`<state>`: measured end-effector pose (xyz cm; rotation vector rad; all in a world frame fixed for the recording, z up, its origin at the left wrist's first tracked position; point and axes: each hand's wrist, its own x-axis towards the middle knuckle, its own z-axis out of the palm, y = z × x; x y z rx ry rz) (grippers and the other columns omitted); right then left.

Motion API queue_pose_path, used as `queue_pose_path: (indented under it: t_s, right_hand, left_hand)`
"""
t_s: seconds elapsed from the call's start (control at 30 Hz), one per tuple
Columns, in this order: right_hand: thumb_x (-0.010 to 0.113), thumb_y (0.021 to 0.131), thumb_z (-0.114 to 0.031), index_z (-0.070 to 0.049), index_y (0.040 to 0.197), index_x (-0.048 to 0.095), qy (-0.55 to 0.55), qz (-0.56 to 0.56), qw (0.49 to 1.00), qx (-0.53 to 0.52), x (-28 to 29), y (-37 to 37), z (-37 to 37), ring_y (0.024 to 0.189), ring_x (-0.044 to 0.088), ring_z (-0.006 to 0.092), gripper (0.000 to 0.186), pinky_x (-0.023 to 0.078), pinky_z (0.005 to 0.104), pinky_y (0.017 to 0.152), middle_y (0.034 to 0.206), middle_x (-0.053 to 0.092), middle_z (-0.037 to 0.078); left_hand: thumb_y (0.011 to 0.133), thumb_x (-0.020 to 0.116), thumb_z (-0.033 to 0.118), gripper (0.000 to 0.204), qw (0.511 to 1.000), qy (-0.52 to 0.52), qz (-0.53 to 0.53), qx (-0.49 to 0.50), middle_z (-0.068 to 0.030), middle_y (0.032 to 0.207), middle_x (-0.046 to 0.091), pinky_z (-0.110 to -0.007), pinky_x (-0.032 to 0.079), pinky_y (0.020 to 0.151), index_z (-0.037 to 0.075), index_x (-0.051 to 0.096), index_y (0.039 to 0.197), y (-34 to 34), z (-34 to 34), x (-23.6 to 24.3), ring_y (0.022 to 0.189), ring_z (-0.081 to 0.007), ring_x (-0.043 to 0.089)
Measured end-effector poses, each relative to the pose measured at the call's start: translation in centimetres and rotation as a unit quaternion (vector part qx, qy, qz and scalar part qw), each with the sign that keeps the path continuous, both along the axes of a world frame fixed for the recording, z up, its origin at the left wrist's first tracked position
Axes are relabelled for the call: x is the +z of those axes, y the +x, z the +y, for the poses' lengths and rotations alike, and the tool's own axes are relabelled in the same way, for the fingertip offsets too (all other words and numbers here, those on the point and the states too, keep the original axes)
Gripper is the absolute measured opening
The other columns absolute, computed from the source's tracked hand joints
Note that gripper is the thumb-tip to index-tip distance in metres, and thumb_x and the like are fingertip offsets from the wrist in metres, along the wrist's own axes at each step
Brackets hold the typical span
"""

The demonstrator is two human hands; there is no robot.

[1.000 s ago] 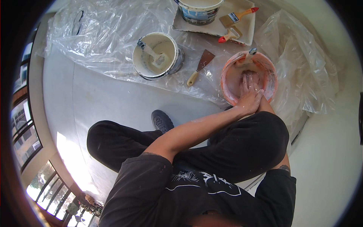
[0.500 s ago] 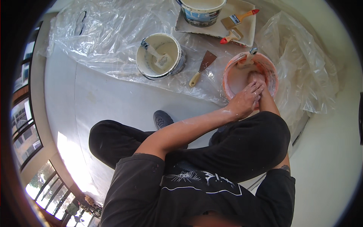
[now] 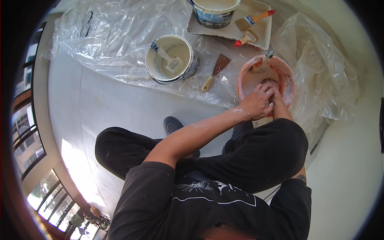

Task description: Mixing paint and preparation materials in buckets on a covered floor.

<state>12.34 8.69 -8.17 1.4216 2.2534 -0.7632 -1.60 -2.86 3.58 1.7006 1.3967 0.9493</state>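
- You are sitting cross-legged on a pale floor, looking down past your dark trousers at an orange bucket (image 3: 286, 76), which serves as the landmark here.
- Far to the left of the orange bucket, a clear plastic sheet (image 3: 116, 36) is covering the floor and running under the bucket.
- Left of the orange bucket, a white pail (image 3: 172, 59) is standing upright on the sheet with a tool resting inside it.
- Between the white pail and the orange bucket, a putty knife (image 3: 215, 72) with a pale handle is lying flat on the sheet.
- Your left hand (image 3: 256, 105) is reaching over the near rim of the orange bucket, fingers curled and smeared with pale paste, pressing against your right hand.
- Your right hand (image 3: 275, 93) is sitting just inside the orange bucket; whether it is gripping anything cannot be told, since the left hand is hiding most of it.
- Beyond the orange bucket, two brushes (image 3: 251, 25) with orange handles are lying on a flat board (image 3: 264, 36).
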Motion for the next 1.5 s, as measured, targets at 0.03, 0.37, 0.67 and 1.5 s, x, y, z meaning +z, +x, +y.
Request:
queue_pose_path:
  t_s: [0.03,0.37,0.67,1.5]
  right_hand:
    - [0.050,0.097,-0.027,-0.009,0.131,0.061,-0.003,-0.003,1.000,0.002,-0.1,0.0,0.1,0.118,0.062,0.0332,0.040,0.048,0.0437,0.104,0.130,0.064,0.018]
    - [0.047,0.098,-0.030,-0.010,0.133,0.059,-0.033,-0.009,0.999,0.006,-1.3,-0.3,1.0,0.120,0.061,0.0326,0.041,0.046,0.0435,0.105,0.131,0.063,0.017]
    - [0.045,0.100,-0.032,-0.011,0.134,0.058,-0.023,0.056,0.993,-0.103,-1.0,0.1,-0.4,0.121,0.059,0.0322,0.043,0.045,0.0434,0.107,0.132,0.062,0.017]
    - [0.040,0.103,-0.039,-0.013,0.139,0.053,-0.451,0.516,0.263,-0.679,-2.6,-1.6,-6.1,0.125,0.055,0.0309,0.046,0.041,0.0430,0.111,0.136,0.058,0.015]
  left_hand:
    - [0.083,0.066,0.022,0.046,1.000,-0.005,-0.003,0.006,-0.0206,0.136,0.050,-0.049,0.043,0.109,0.002,0.055,0.122,0.0,0.0,0.0,0.126,-0.0421,0.048]
    - [0.085,0.067,0.024,0.054,1.000,0.018,-0.005,0.004,-0.0210,0.138,0.049,-0.049,0.046,0.106,-0.001,0.049,0.129,-0.3,-0.4,-0.8,0.127,-0.0415,0.048]
    - [0.093,0.060,0.030,0.053,0.999,-0.025,0.008,-0.044,-0.0228,0.146,0.046,-0.049,0.037,0.115,0.001,0.048,0.136,-0.4,-1.1,-0.8,0.139,-0.0438,0.042]
    - [0.082,0.075,0.041,0.097,0.896,-0.399,-0.132,0.143,-0.0219,0.159,0.039,-0.042,0.028,0.122,0.002,0.029,0.158,2.8,5.7,-7.0,0.151,-0.0397,0.027]
